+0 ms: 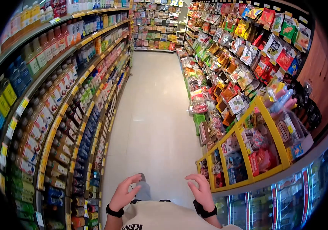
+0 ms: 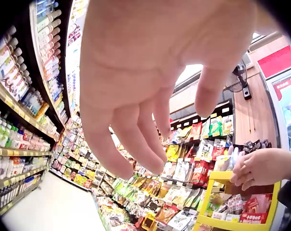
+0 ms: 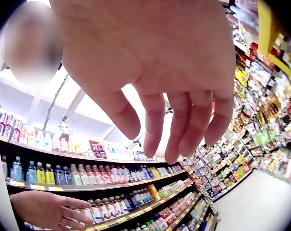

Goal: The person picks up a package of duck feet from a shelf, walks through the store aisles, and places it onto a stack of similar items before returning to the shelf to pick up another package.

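In the head view my left hand (image 1: 123,195) is held out in front of my body, thumb and fingers apart and nothing in it. Level with it, across a gap, my right hand (image 1: 203,192) is likewise empty with its fingers relaxed. The left wrist view shows the left palm (image 2: 150,62) close up, fingers loosely bent and touching no goods. Close up in the right wrist view, the right palm (image 3: 160,53) has its fingers hanging loosely. Nearest the left hand is a shelf of bottled drinks (image 1: 30,143); a yellow-framed rack (image 1: 250,180) of snacks stands nearest the right.
An aisle floor (image 1: 152,103) runs straight ahead between the shelves. Bagged snacks (image 1: 244,69) hang along the right wall. Another packed display (image 1: 158,28) closes the far end. Glass-fronted, lit drink coolers (image 1: 263,207) line the near right, below the yellow rack.
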Motion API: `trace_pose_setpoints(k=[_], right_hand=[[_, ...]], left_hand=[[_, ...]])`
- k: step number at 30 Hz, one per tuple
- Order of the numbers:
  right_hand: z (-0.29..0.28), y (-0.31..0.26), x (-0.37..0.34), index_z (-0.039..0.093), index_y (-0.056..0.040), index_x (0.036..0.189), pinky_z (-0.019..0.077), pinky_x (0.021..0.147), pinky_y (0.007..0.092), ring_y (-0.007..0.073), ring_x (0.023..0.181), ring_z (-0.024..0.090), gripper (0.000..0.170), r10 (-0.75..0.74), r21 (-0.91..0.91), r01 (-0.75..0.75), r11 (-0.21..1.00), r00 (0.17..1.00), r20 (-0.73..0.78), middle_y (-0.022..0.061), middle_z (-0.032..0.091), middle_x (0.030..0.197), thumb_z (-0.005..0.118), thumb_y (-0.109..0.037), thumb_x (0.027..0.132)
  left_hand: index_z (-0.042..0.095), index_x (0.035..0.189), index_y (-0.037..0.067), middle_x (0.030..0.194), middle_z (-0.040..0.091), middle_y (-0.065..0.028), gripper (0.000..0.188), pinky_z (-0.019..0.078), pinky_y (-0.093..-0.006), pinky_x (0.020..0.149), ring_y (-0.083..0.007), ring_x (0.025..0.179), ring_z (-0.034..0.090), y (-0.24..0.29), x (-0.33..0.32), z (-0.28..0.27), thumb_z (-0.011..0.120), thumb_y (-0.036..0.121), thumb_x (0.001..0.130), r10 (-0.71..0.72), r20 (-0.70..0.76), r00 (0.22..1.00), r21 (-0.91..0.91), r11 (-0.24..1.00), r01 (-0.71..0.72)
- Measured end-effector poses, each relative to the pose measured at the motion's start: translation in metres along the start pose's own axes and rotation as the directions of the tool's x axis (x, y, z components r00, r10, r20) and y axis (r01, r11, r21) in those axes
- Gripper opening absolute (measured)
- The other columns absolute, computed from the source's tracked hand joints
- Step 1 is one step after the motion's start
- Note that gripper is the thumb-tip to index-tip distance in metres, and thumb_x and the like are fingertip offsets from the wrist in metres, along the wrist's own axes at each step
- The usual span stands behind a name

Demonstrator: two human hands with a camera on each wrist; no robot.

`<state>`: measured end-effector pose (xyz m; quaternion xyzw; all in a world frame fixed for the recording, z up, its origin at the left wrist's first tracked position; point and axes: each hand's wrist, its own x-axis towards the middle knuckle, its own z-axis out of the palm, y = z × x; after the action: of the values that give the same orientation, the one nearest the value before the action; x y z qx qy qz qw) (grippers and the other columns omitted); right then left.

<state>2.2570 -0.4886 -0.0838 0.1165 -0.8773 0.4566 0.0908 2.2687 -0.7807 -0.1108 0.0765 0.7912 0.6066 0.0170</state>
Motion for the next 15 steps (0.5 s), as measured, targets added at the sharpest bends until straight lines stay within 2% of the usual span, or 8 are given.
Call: trace_pose_setpoints(k=[6, 7, 10, 14, 15], right_hand=[[0.023, 0.014, 0.101, 0.063, -0.0049, 0.097, 0.0421, 0.087, 0.0370, 0.0307, 0.098, 0.055, 0.017, -0.009, 0.001, 0.009, 1.000, 1.000, -0.007, 0.0123, 0.062, 0.098, 0.059, -0.007, 0.080], [0.024, 0.011, 0.124, 0.063, -0.0048, 0.096, 0.0421, 0.087, 0.0371, 0.0306, 0.098, 0.055, 0.017, -0.027, 0.004, 0.027, 1.000, 1.000, -0.016, 0.0122, 0.062, 0.099, 0.059, -0.007, 0.080], [0.032, 0.006, 0.184, 0.062, -0.0047, 0.096, 0.0420, 0.086, 0.0370, 0.0304, 0.098, 0.055, 0.016, -0.059, 0.010, 0.061, 0.998, 0.993, -0.100, 0.0117, 0.062, 0.098, 0.059, -0.007, 0.080], [0.049, 0.013, 0.252, 0.063, -0.0054, 0.096, 0.0411, 0.087, 0.0371, 0.0296, 0.097, 0.055, 0.016, -0.110, -0.019, 0.108, 0.994, 0.985, -0.130, 0.0111, 0.062, 0.099, 0.059, -0.007, 0.080], [0.053, 0.015, 0.265, 0.063, -0.0054, 0.096, 0.0411, 0.087, 0.0371, 0.0296, 0.097, 0.055, 0.016, -0.111, -0.017, 0.110, 0.994, 0.984, -0.137, 0.0111, 0.062, 0.099, 0.059, -0.007, 0.080]], left_hand=[[0.051, 0.123, 0.001, 0.113, 0.060, -0.0139, 0.040, 0.0439, -0.0321, 0.091, -0.0222, 0.104, 0.058, -0.006, 0.116, -0.041, 0.060, 0.010, 0.085, 0.124, 0.011, 0.992, 0.104, 0.987, -0.125], [0.051, 0.122, 0.001, 0.114, 0.060, -0.0139, 0.039, 0.0435, -0.0322, 0.091, -0.0227, 0.105, 0.058, -0.003, 0.137, -0.050, 0.059, 0.008, 0.085, 0.121, 0.005, 0.993, 0.078, 0.990, -0.121], [0.051, 0.123, 0.001, 0.114, 0.060, -0.0138, 0.039, 0.0432, -0.0324, 0.092, -0.0229, 0.105, 0.057, 0.004, 0.195, -0.078, 0.058, 0.006, 0.084, 0.177, -0.008, 0.984, 0.130, 0.976, -0.174], [0.051, 0.123, 0.001, 0.113, 0.060, -0.0138, 0.040, 0.0431, -0.0322, 0.092, -0.0230, 0.105, 0.057, -0.008, 0.266, -0.107, 0.058, 0.007, 0.085, 0.183, 0.010, 0.983, 0.075, 0.980, -0.183], [0.051, 0.123, 0.001, 0.113, 0.060, -0.0139, 0.039, 0.0431, -0.0326, 0.092, -0.0236, 0.104, 0.057, -0.009, 0.281, -0.113, 0.058, 0.008, 0.085, 0.178, 0.034, 0.983, 0.156, 0.971, -0.182]])
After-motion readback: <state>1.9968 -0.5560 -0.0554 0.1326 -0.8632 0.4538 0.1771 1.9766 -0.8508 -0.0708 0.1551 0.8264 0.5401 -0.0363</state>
